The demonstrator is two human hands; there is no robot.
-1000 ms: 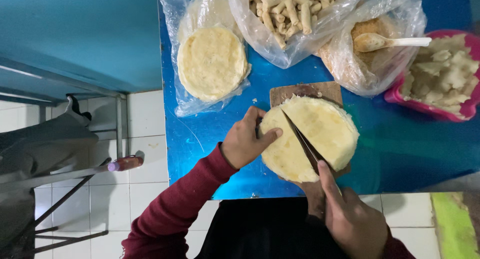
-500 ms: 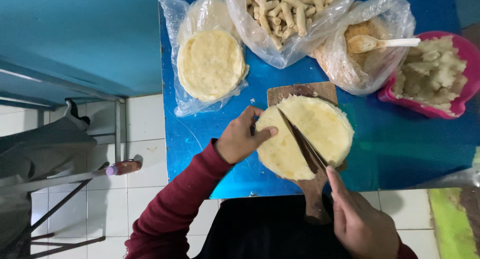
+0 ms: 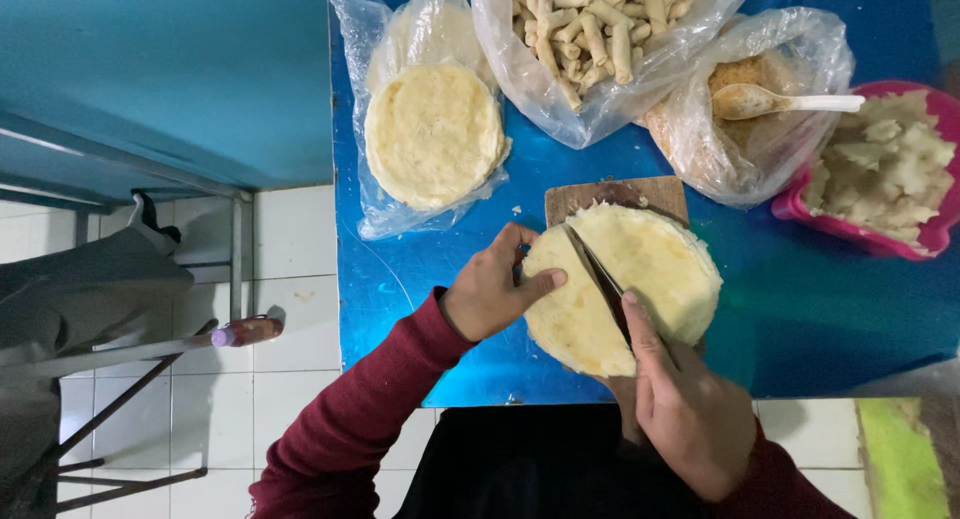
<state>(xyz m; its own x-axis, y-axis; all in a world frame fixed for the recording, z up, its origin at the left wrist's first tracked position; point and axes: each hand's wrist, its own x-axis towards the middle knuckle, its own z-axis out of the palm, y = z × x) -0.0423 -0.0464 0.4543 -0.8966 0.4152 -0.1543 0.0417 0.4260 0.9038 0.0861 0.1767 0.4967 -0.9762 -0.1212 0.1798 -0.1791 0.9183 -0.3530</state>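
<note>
Two hands (image 3: 490, 294), steel knife (image 3: 598, 279), round floppy wrappers (image 3: 640, 279)

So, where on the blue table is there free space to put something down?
The blue table is bare right of the cutting board, below the pink bowl. A smaller bare strip lies left of the left hand, under the bagged wrappers. The far edge is crowded with bags.

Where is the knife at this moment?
In the head view, the knife lies diagonally across the stack of round wrappers on the wooden cutting board, right of centre. The right hand grips it, while the left hand steadies the stack's left edge.
</note>
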